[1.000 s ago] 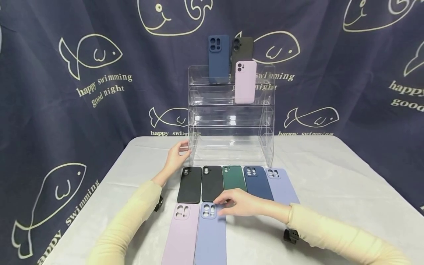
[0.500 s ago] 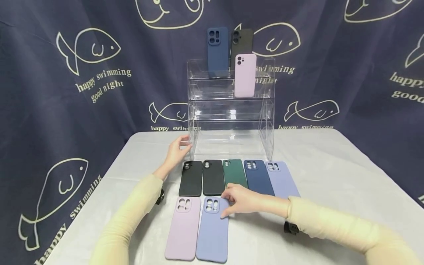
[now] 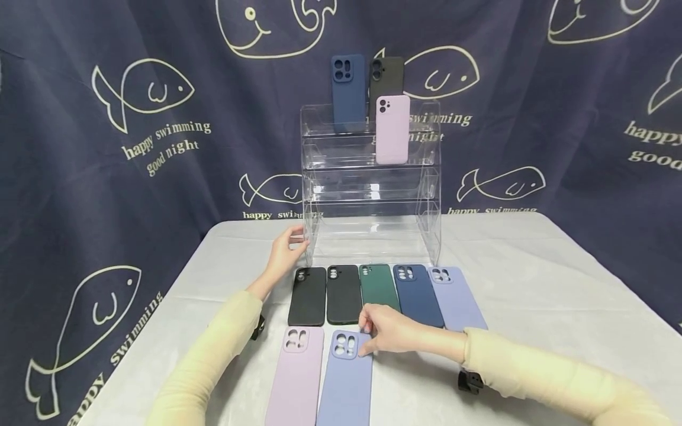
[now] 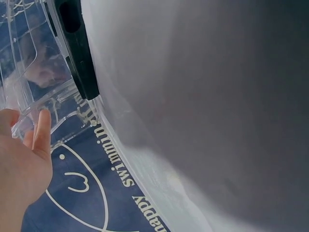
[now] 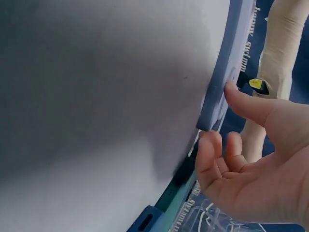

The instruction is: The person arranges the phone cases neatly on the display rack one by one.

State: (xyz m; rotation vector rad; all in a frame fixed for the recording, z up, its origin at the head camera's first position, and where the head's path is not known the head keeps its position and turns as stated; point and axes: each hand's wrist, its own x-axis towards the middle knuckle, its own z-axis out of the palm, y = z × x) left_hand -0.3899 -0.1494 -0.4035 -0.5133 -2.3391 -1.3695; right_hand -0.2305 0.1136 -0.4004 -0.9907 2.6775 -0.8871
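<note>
My left hand [image 3: 283, 253] holds the left side edge of the clear tiered display rack [image 3: 367, 241]; in the left wrist view the thumb and fingers [image 4: 42, 126] lie on either side of its transparent panel. At the front of the table, my right hand [image 3: 393, 331] pinches the upper right corner of a periwinkle phone case [image 3: 345, 387]. In the right wrist view the thumb lies against that case's long side and curled fingertips [image 5: 208, 140] meet its top end. A lilac phone case [image 3: 295, 378] lies flat just left of it.
Behind the right hand lie black [image 3: 307, 297], another black [image 3: 343, 296], green [image 3: 378, 287], navy [image 3: 419, 299] and periwinkle cases [image 3: 459, 299] in a row. High in the rack stand blue [image 3: 348, 97], dark [image 3: 391, 74] and pink cases [image 3: 392, 130]. A patterned curtain [image 3: 160, 195] hangs behind.
My right hand has moved slightly right, and the front periwinkle case has shifted right with it, widening its gap from the lilac case. The left hand stays at the rack. The head view bobs.
</note>
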